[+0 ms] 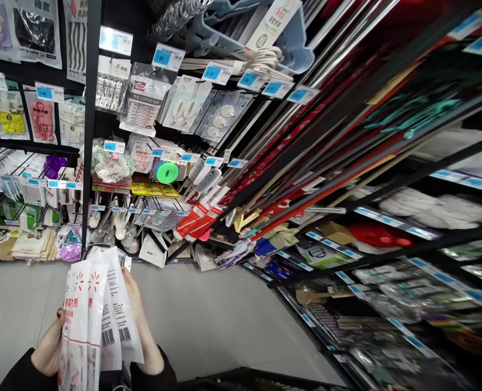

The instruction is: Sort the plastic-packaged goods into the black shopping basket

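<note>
pass: over grey floor (224, 326), right of packets (75, 315) | blocked: black post (91, 114) ahead; long poles (273, 146), shelves (395, 223) right

You have a fanned bunch of long, flat white packets (76, 317), at least four, held upright in front of you between your left hand (50, 347) and right hand (136, 304). Their film is glossy. The two at your left, overlapping, face you with red lettering, red ray marks near the top and a thin red line above a pinkish printed panel. The two at your right, leaning a little, show small dark print and barcodes. The leftmost one runs past the lower edge of your view.
</note>
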Demonstrator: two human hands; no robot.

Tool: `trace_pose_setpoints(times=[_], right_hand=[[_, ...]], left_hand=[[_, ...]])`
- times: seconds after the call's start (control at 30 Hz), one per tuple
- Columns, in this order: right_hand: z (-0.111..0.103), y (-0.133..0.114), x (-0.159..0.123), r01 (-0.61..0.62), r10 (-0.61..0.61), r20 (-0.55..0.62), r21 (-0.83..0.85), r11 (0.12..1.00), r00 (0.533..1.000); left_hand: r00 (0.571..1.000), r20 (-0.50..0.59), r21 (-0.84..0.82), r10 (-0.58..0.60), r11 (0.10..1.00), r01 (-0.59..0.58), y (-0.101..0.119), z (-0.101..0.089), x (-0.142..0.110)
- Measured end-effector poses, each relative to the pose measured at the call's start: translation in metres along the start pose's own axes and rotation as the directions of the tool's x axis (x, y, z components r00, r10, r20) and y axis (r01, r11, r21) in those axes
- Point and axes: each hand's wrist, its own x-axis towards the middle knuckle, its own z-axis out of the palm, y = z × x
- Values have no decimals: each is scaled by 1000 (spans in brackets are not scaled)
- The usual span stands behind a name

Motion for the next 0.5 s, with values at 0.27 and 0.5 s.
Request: trace_pose_setpoints(times=[0.27,0.5], right_hand=[[-10,-21,-40,-58,123,92,-519,853,988],[-14,4,-46,105,-20,201,-426,899,979]], left_hand=[[920,-302,169,251,964,-207,-5,6,2],[903,-337,247,264,951,-186,-6,14,2]])
